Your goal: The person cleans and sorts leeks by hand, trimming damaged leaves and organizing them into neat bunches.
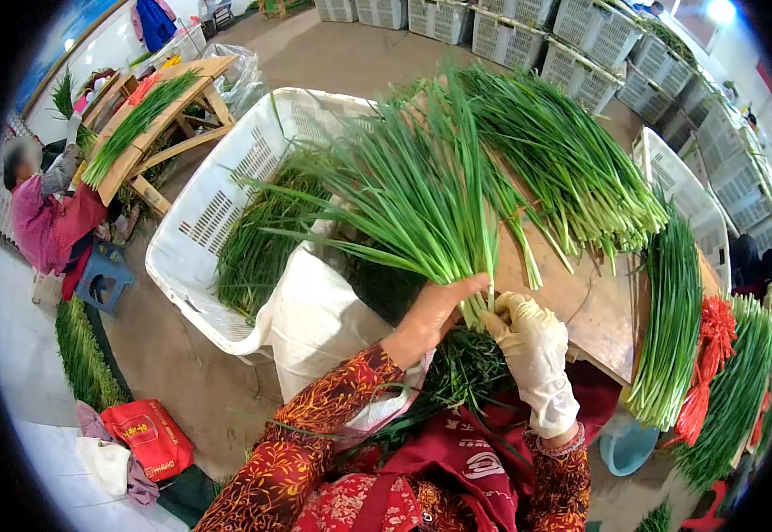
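Note:
A fanned bunch of garlic chives (pixel 421 199) is in my left hand (pixel 430 315), which is bare and wrapped round the stems near their pale cut ends. The long green leaves point up and away, over the edge of a wooden board (pixel 572 301). In a white glove, my right hand (pixel 532 355) is closed, thumb and fingers pinching at the stem ends beside my left thumb. A large pile of chives (pixel 572 168) lies on the board, pale ends towards me. Loose dark leaves (pixel 461 368) lie below my hands, by my red apron (pixel 466 457).
A white plastic crate (pixel 200 213) with loose greens stands left, a white sack (pixel 315 319) over its edge. Right are a chive bundle (pixel 670 319), red ties (pixel 714 341) and a pale blue bucket (pixel 627 442). A co-worker (pixel 49 213) sits far left. Stacked crates (pixel 581 75) line the back.

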Demonstrator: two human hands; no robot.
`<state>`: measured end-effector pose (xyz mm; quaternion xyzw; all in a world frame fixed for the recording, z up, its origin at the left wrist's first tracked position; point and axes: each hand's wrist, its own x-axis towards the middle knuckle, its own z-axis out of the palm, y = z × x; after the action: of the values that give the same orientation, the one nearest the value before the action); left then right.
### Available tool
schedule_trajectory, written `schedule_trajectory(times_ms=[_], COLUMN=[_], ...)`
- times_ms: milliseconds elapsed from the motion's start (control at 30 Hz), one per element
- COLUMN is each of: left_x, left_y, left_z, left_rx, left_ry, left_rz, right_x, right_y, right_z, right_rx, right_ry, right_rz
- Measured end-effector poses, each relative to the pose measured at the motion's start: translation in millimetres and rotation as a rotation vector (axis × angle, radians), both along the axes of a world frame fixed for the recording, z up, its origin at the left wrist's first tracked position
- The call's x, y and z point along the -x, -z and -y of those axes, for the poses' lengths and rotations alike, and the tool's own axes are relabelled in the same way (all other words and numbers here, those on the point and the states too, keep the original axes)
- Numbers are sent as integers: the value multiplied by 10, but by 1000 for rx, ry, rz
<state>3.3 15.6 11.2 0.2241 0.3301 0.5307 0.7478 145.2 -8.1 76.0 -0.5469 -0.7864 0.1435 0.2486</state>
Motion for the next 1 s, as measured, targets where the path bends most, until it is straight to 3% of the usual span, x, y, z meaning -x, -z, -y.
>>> schedule_trajectory(times_ms=[100, 300, 533, 600, 967, 1000], left_x=[50, 11, 26, 18, -37, -25], left_y=[-18, -29, 17, -16, 80, 73], left_z=[-16, 25, 17, 17, 32, 31], left_rx=[4, -43, 49, 85, 52, 52], left_ry=[25, -15, 48, 66, -8, -7], left_rz=[94, 12, 115, 126, 102, 102], right_x=[-18, 23, -68, -93, -95, -67], right_y=[2, -19, 50, 38, 269, 213], right_z=[40, 27, 31, 26, -285, -333], right_rx=[68, 81, 48, 154, 157, 245], right_ry=[57, -18, -51, 11, 13, 41], right_rz=[-179, -61, -73, -287, -313, -520])
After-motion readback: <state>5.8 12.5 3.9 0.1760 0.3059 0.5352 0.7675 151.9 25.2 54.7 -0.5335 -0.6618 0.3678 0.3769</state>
